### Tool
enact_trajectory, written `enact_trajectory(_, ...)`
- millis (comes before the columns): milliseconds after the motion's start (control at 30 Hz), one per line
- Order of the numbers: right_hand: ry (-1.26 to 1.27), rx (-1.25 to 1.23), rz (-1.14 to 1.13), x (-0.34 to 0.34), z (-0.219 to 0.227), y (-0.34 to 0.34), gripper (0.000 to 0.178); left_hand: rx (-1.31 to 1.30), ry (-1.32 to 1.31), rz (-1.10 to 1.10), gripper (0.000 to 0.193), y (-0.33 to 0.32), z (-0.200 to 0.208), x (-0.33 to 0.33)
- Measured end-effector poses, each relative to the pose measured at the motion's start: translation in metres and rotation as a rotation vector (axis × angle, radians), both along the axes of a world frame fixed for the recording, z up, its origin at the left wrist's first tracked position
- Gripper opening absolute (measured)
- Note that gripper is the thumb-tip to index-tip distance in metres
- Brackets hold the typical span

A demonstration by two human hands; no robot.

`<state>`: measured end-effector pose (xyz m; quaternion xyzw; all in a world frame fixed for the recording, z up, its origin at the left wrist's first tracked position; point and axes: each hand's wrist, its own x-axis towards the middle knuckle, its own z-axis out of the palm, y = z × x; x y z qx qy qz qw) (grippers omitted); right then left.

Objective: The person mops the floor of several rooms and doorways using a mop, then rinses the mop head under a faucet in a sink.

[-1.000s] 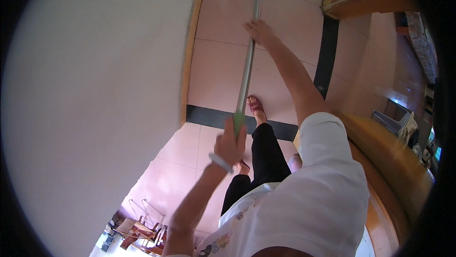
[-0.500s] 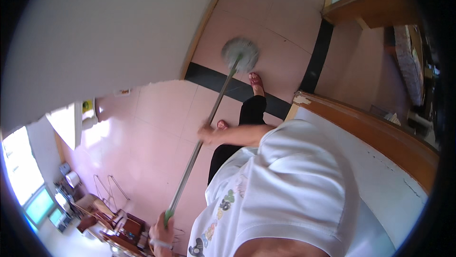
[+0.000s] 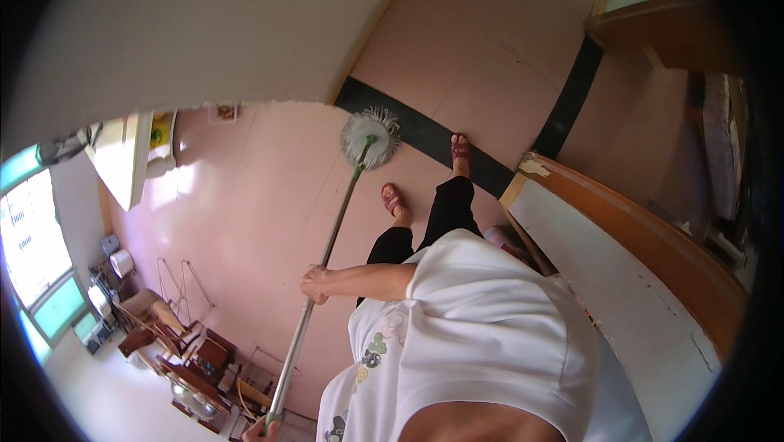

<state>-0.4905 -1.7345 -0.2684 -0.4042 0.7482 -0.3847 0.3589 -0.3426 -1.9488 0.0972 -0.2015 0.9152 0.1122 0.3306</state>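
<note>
A long-handled mop [image 3: 336, 229] slants across the view, its metal pole running from lower left to upper middle. Its round head of grey-white strands [image 3: 358, 130] rests on the pink tiled floor [image 3: 261, 172], against the edge of a dark floor strip [image 3: 416, 127]. My right hand [image 3: 315, 285] reaches across my body and is closed around the middle of the pole. Down at the lower edge, my left hand [image 3: 260, 430] grips the green top end; most of that hand is cut off. My feet in red sandals [image 3: 393, 197] stand just right of the mop head.
A pale wall [image 3: 204, 25] fills the upper left. At right stands a white panel with a wooden edge [image 3: 637, 229], its paint chipped. A white cabinet [image 3: 122, 160], wooden chairs [image 3: 204, 360] and a bright window [image 3: 34, 229] lie to the left. A small tray [image 3: 222, 113] sits by the wall.
The mop head has come back toward me and left, from beyond the dark strip to its near edge. Both hands have drawn lower and left with the pole. Both sandals now show more fully.
</note>
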Motion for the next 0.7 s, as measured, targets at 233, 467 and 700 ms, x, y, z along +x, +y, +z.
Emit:
enact_trajectory(233, 0.142, 0.244, -0.240, -0.081, -0.108, 0.227, 0.016, 0.021, -0.179, -0.193, 0.032, 0.178, -0.136, -0.124)
enact_trajectory(467, 0.599, 0.316, -0.927, -0.184, -0.189, 0.557, 0.029, 0.509, -0.021, -0.600, 0.058, 0.471, -0.269, -0.272)
enact_trajectory(700, 0.421, 1.089, -1.117, -0.196, -0.164, 0.779, 0.035, 0.839, -0.060, -0.770, 0.063, 0.736, -0.379, -0.313)
